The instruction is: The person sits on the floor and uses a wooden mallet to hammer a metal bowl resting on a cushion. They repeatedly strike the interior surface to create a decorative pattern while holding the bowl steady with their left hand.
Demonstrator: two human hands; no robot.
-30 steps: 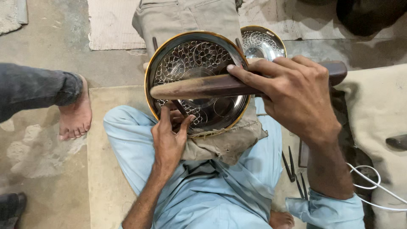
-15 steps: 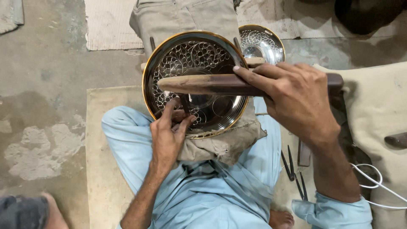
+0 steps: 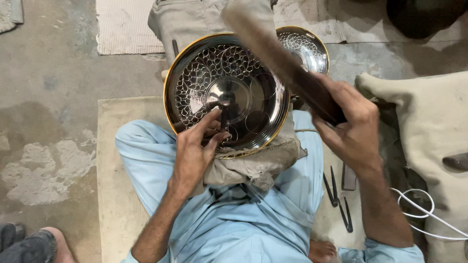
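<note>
A large round metal plate (image 3: 204, 73) with a gold rim and an engraved scroll pattern rests tilted on a cloth pad (image 3: 258, 163) in my lap. My left hand (image 3: 197, 148) pinches a small dark chisel (image 3: 224, 117) upright against the plate near its middle. My right hand (image 3: 348, 126) grips a long dark wooden mallet (image 3: 278, 58), raised and blurred, slanting up to the left above the plate.
A smaller engraved plate (image 3: 309, 46) lies behind the big one. Several thin dark tools (image 3: 336, 195) lie on the mat by my right leg. A beige cushion (image 3: 429, 117) and a white cable (image 3: 424, 214) sit at the right. Another person's foot (image 3: 39, 246) shows at the bottom left.
The mallet has swung up from lying level across the plate to a raised slant. The other person's foot has moved from the left edge to the bottom left corner.
</note>
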